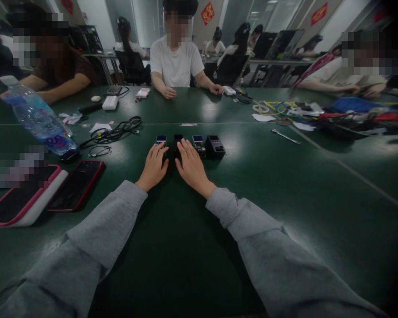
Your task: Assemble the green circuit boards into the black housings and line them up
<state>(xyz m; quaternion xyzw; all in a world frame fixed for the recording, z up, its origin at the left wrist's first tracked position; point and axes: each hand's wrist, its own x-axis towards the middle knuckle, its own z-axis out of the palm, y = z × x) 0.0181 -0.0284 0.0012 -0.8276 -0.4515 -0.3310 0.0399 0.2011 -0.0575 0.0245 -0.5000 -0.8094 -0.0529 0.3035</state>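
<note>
As our head view looks down, our left hand (154, 167) and right hand (192, 167) stretch forward, loosely open; we cannot tell whether they grip anything. Small screen modules (161, 138) sit just beyond, a black casing (215, 148) rightward.

Long grey sleeves (102, 229), loose, creased; wide matching cuffs (219, 204); bare fingers (185, 151).

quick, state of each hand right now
Left hand: open, by a small-screened device; any hold cannot be told.
Right hand: open, by a dark device; any hold cannot be told.
</note>
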